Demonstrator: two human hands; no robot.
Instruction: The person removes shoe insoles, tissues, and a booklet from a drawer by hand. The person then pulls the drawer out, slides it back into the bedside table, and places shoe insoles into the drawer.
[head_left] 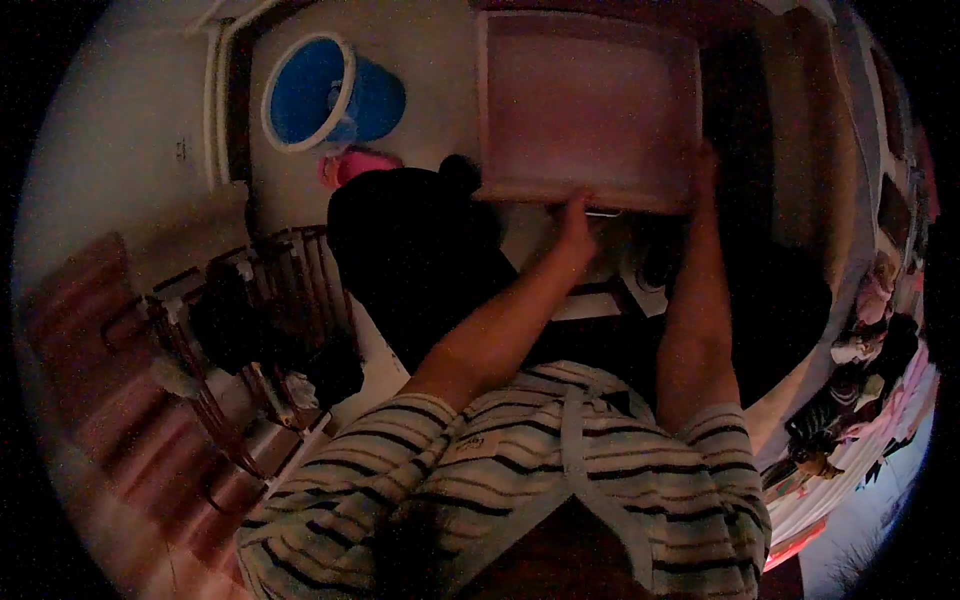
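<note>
A pale pinkish drawer (590, 105), shallow and rectangular, is in front of me at the top of the head view. My left hand (574, 228) grips its near edge, close to a small bright strip on the front, with the fingers partly hidden below. Around the right side near the front corner, my right hand (705, 172) is closed, its fingers dim in the low light. I cannot make out anything inside the drawer.
A blue bucket (380, 100) with a white rim stands at the upper left, beside a bright pink item (360, 165). A slatted rack (300, 270) with dark cloth is at left. Clothes (840, 400) are piled along the right. My dark-covered knees flank the middle.
</note>
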